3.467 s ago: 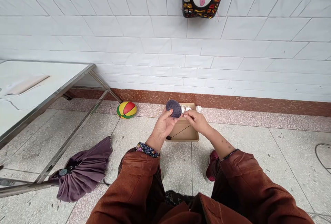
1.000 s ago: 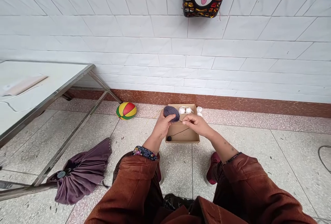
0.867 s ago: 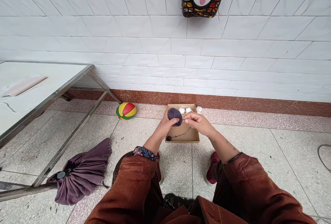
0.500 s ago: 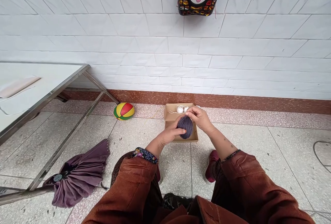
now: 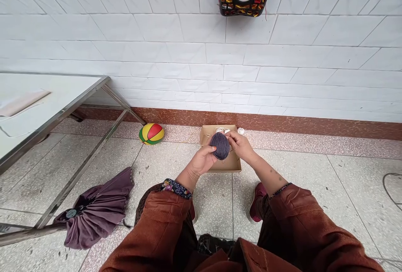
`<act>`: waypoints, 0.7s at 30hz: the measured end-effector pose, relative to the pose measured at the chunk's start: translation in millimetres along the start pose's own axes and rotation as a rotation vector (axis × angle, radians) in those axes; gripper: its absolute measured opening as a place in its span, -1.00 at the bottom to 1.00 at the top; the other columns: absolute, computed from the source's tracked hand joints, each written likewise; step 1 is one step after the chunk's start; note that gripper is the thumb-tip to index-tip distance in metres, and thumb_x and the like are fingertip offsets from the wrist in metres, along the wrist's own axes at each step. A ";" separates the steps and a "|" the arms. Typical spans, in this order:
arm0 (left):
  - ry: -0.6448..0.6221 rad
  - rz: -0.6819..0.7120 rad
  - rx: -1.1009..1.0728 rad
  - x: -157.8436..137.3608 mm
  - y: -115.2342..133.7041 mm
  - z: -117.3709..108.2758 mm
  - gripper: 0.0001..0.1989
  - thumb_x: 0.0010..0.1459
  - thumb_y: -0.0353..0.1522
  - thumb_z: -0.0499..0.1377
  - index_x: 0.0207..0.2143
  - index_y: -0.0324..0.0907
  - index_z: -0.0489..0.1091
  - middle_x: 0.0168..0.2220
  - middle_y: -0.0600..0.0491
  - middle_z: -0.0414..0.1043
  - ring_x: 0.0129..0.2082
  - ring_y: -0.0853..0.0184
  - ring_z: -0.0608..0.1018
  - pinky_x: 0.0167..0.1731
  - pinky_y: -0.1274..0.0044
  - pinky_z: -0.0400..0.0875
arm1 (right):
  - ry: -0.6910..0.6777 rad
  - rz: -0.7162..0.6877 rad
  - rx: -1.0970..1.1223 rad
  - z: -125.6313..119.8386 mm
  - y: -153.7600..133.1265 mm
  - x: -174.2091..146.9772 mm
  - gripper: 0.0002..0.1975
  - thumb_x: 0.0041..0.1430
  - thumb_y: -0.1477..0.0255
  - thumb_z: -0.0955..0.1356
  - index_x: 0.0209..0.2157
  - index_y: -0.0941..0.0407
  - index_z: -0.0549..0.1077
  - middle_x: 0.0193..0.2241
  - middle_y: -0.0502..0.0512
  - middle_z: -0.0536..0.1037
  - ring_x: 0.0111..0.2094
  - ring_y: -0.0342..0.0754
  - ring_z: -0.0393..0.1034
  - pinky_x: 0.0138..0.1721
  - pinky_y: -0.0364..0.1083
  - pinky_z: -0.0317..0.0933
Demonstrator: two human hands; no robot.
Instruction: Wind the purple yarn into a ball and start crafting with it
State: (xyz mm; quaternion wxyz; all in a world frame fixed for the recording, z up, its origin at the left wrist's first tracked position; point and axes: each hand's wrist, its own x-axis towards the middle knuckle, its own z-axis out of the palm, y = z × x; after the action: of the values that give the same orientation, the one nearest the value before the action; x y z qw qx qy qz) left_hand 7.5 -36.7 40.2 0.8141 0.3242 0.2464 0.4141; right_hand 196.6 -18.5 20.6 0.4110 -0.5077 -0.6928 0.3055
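A dark purple-grey ball of yarn (image 5: 220,146) rests in my left hand (image 5: 202,161), the thumb across its near side and the other fingers mostly hidden beneath. My right hand (image 5: 241,145) is at the ball's right edge with thumb and fingertips pinched together, seemingly on the yarn's strand, which is too thin to make out clearly. Below both hands an open cardboard box (image 5: 234,166) lies on the floor. White yarn balls (image 5: 226,130) sit at its far side, partly covered by the ball and my right hand.
A metal-framed table (image 5: 63,83) stands at the left. On the floor are a red, yellow and green ball (image 5: 151,133), a folded purple umbrella (image 5: 100,209) and a dark cable (image 5: 387,186) at the right. A black basket (image 5: 243,10) hangs on the tiled wall.
The yarn ball has turned and shifted slightly up and left in my left hand. My right hand has moved from the ball's top to its right side, still pinching.
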 end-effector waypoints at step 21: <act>0.292 0.005 0.201 12.5 5.3 -12.7 -0.40 0.05 -0.31 0.32 0.15 -0.06 0.25 -0.12 -0.01 0.51 -0.33 0.31 0.60 -0.47 0.57 0.40 | -0.054 -0.188 0.110 -26.3 -32.1 -0.8 -0.70 0.38 0.18 0.28 -0.24 0.07 0.53 -0.27 0.11 0.60 -0.22 0.00 0.49 -0.13 -0.02 0.33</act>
State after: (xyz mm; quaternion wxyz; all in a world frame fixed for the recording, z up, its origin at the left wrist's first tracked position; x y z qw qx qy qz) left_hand 3.0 -19.7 34.0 0.7320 0.3411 0.4014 0.4320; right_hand 205.3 -28.7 59.9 0.4465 -0.4087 -0.7303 0.3166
